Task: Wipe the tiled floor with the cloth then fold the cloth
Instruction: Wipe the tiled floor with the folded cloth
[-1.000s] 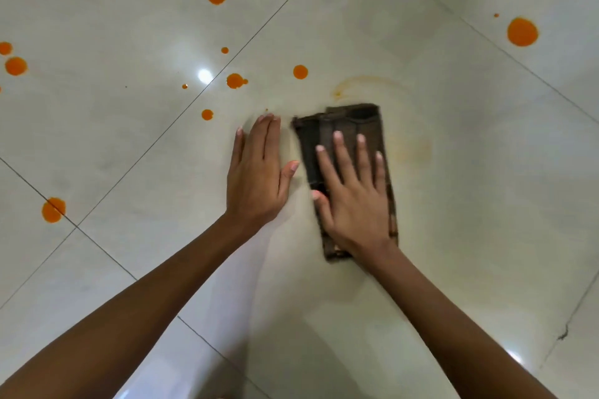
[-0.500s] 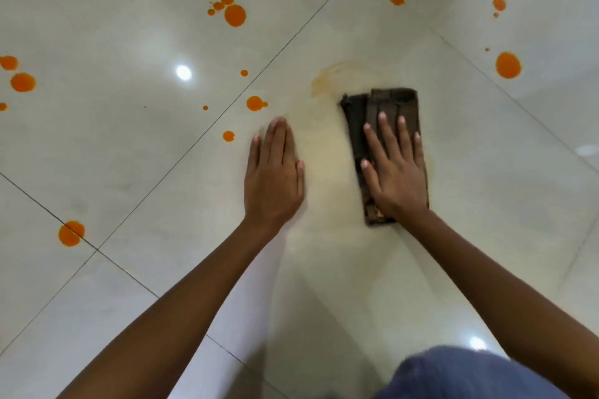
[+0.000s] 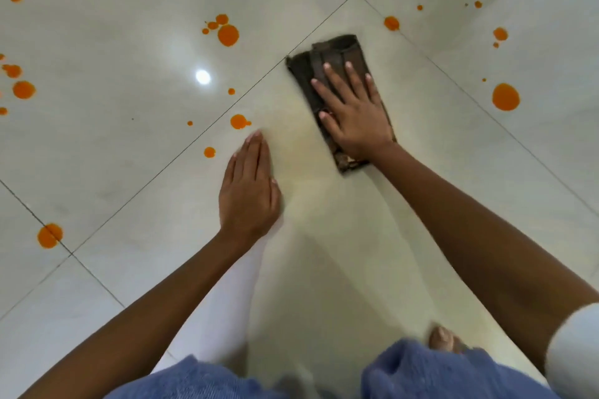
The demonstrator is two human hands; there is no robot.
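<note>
Head view, steeply down onto floor (image 3: 97, 165)

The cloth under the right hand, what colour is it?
Dark brown. The cloth shows best in the head view, pressed flat by the right hand.

Folded brown cloth (image 3: 337, 55) flat on orange-spotted tiled floor (image 3: 129, 172)

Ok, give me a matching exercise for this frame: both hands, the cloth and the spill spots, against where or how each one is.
Things:
1. left hand
2. right hand
3. cloth
4. orange spots

States:
A. scattered around, not yet wiped
B. flat on the bare floor, fingers together
C. pressing down on the cloth, fingers spread
D. dark brown, folded, partly covered

Pairs: 1-B, 2-C, 3-D, 4-A
</note>
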